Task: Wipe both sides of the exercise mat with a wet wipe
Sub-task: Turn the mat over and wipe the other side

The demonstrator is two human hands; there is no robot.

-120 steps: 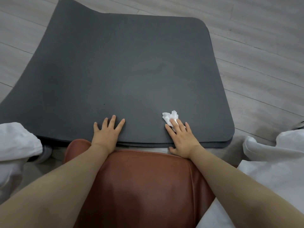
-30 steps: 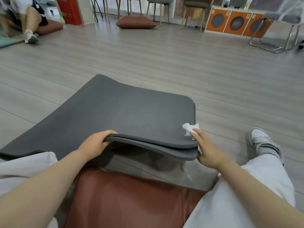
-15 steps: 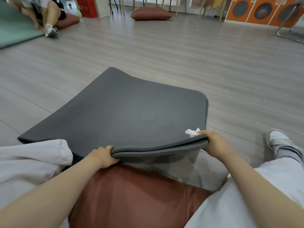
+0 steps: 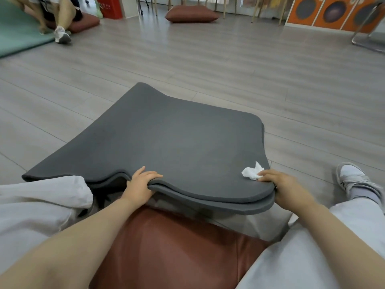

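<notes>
A dark grey exercise mat (image 4: pixel 170 140), folded in two layers, lies on the floor in front of me with its near edge lifted off the floor. My left hand (image 4: pixel 140 185) grips the near edge at the left, thumb on top and fingers curled under. My right hand (image 4: pixel 285 188) grips the near right corner of the mat and pins a crumpled white wet wipe (image 4: pixel 251 172) against the top surface with its thumb. The underside of the mat is hidden.
I sit on a brown leather cushion (image 4: pixel 166 247), legs in white trousers to both sides, my shoe (image 4: pixel 352 180) at the right. Another person (image 4: pixel 60 19) sits at the far left by a green mat (image 4: pixel 16 36). A brown cushion (image 4: pixel 191 14) and orange cabinets (image 4: pixel 333 12) stand behind.
Four seconds ago both hands lay flat on the mat. They have since taken hold of the near edge and lifted it, and the mat has shifted slightly toward me.
</notes>
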